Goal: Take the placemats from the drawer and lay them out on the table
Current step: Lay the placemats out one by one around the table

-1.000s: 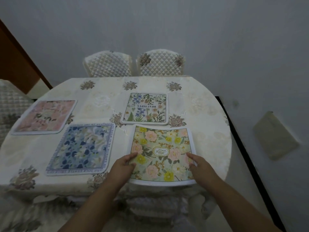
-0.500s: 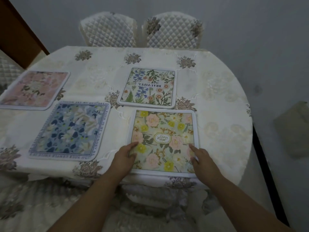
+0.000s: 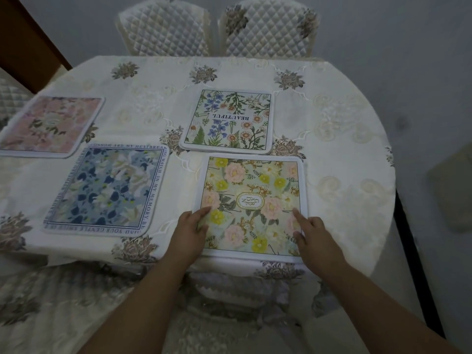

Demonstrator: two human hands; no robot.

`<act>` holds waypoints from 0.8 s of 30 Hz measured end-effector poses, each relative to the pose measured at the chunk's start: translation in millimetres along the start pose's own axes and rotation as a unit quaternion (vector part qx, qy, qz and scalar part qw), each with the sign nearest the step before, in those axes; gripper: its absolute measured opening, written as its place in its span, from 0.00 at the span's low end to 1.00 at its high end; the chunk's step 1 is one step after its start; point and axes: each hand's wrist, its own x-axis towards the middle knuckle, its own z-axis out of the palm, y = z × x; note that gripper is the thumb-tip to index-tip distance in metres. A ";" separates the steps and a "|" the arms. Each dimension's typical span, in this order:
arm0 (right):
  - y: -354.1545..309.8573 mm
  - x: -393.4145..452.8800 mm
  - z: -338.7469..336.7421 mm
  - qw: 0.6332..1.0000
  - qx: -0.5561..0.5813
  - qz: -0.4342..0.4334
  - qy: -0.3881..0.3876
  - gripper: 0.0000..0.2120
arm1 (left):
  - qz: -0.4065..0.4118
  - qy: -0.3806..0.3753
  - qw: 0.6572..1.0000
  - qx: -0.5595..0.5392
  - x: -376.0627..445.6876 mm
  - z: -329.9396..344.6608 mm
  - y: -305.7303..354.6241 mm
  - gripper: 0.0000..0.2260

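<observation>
Several floral placemats lie flat on the table (image 3: 344, 154), which wears a cream embroidered cloth. A yellow-and-pink "GARDEN" mat (image 3: 251, 198) sits at the near edge. My left hand (image 3: 190, 232) grips its near left edge, thumb on top. At its near right edge rests my right hand (image 3: 315, 232), fingers on the surface. A "BEAUTIFUL" wildflower mat (image 3: 228, 121) lies just beyond it. A blue mat (image 3: 107, 190) lies to the left, and a pink mat (image 3: 49, 125) at the far left.
Two quilted chairs (image 3: 163, 26) (image 3: 268, 26) stand at the table's far side. Another covered chair (image 3: 242, 302) is tucked under the near edge, below my arms. A brown wooden panel (image 3: 23, 42) stands at the upper left. The floor lies to the right.
The GARDEN mat has slid a little farther onto the table and now lies flat. Both hands stay at its near edge. The camera has tilted down and moved closer.
</observation>
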 end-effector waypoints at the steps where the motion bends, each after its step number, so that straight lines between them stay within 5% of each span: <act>1: -0.3 0.1 0.1 1.000 -0.006 -0.001 0.002 0.28 | -0.002 0.001 1.000 0.000 1.1 0.3 0.2 0.21; 20: -7.2 -7.3 0.9 0.998 -0.059 0.013 0.015 0.26 | -0.008 0.042 0.999 -0.019 -9.4 7.0 -6.3 0.20; 24: -19.6 -13.1 -0.1 0.997 -0.059 0.045 0.026 0.26 | -0.008 0.088 0.986 0.138 -16.1 13.9 -6.6 0.23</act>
